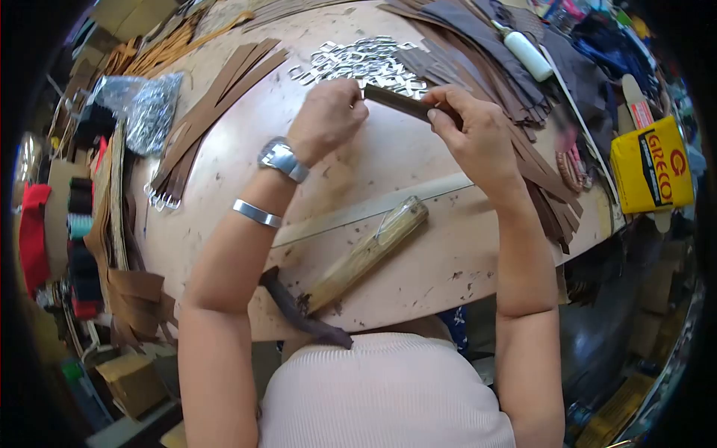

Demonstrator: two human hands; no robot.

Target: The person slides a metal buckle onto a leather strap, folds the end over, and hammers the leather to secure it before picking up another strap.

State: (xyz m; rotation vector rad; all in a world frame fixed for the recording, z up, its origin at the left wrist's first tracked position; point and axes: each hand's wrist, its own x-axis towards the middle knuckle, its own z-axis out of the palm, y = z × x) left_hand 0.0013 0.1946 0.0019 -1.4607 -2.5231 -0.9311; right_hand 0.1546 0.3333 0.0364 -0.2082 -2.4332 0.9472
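My right hand (474, 131) pinches a short brown leather strap (399, 101) between thumb and fingers, over the far part of the table. At the strap's left end, my left hand (328, 116) is closed with its fingertips pressed together. What those fingers hold, if anything, is too small and hidden to name. Just beyond both hands lies a heap of silver metal buckles (358, 60). Nearer to me, a hammer with a thick wooden handle (366, 254) and a dark curved head (302, 310) rests on the table.
Brown straps (216, 104), some with buckles at their ends, lie to the left beside a plastic bag of metal pieces (153, 112). More straps (545, 187) run along the right. A pale flat strip (373, 201) crosses the table. A yellow pack (653, 168) sits far right.
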